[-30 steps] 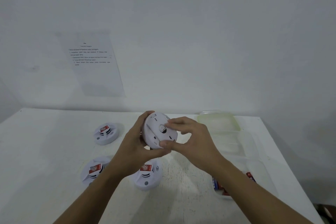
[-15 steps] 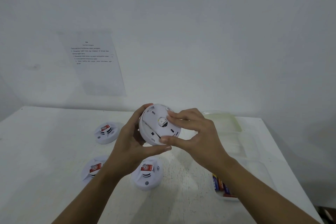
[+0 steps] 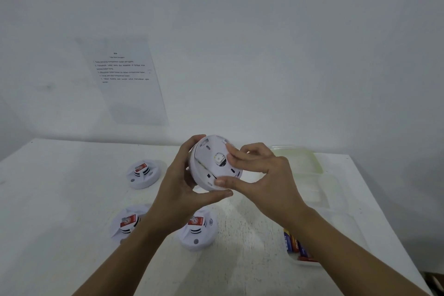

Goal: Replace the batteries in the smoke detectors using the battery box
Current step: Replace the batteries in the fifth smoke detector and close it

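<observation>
Detector (image 3: 208, 154) between left grip (image 3: 183, 187), right grip (image 3: 266, 179).

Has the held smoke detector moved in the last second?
Yes: the held smoke detector rose; its top now crosses the table's far edge.

wall sheet (image 3: 125, 74) print too small; right forearm hides battery box (image 3: 310, 263) partly.

3 detectors (image 3: 195, 230) left of battery box (image 3: 336, 196)
</observation>
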`<state>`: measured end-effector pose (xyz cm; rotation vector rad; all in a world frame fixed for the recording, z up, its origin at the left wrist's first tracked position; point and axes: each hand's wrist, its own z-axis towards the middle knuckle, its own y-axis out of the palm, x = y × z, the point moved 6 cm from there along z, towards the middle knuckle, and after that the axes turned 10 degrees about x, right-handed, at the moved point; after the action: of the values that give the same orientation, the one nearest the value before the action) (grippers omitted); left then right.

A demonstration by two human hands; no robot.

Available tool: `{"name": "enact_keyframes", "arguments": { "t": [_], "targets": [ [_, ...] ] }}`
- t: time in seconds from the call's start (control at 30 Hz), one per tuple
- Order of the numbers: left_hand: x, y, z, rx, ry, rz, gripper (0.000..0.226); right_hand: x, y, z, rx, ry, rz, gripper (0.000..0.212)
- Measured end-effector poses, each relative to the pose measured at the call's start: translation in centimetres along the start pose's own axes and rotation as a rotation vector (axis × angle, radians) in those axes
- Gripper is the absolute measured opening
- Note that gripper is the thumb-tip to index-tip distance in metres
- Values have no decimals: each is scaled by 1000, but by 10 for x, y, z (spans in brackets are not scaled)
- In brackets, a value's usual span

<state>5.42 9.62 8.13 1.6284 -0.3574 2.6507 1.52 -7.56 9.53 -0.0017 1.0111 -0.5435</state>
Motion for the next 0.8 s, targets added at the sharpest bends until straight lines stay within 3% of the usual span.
{"name": "enact_keyframes", "arguments": {
  "t": [0.8],
  "targets": [
    [7,11,-3,105,99,57,92,-9,6,-2,179,6,-142,60]
  ]
}}
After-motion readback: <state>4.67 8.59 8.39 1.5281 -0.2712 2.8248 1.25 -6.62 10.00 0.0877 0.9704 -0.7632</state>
